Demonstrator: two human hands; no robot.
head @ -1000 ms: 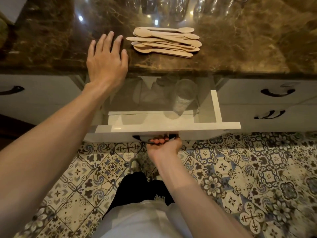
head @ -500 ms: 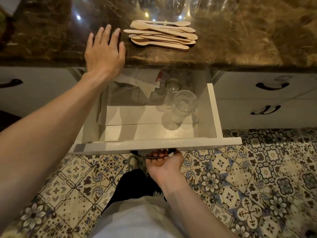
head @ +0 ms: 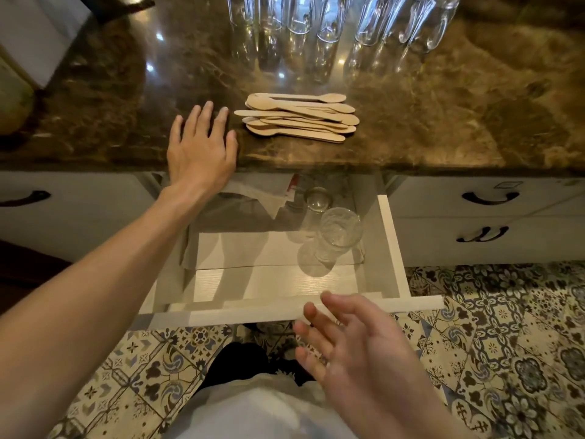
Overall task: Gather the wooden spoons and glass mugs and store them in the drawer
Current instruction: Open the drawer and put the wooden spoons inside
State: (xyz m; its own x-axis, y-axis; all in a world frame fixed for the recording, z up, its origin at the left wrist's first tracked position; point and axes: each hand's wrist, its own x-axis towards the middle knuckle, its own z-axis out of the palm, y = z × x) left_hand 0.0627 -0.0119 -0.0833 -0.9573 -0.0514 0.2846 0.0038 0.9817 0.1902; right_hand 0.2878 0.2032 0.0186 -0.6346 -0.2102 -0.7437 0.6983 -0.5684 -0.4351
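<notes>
Inside open drawer point(head: 392, 245): two glasses point(head: 340, 236)

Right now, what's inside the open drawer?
The drawer holds two clear glasses at its right side, crumpled paper and something red at the back. The rear is hidden under the countertop, and the left forearm covers the left edge.

Dark brown marble countertop point(head: 443, 128), glossy, with bright light spots. White cabinet fronts beneath, with black curved handles: one at left point(head: 23, 198), two stacked at right point(head: 489, 197) point(head: 482, 234). Patterned floor tiles point(head: 506, 327) in cream, blue and brown. Crumpled white paper point(head: 262, 198) under the counter edge.
</notes>
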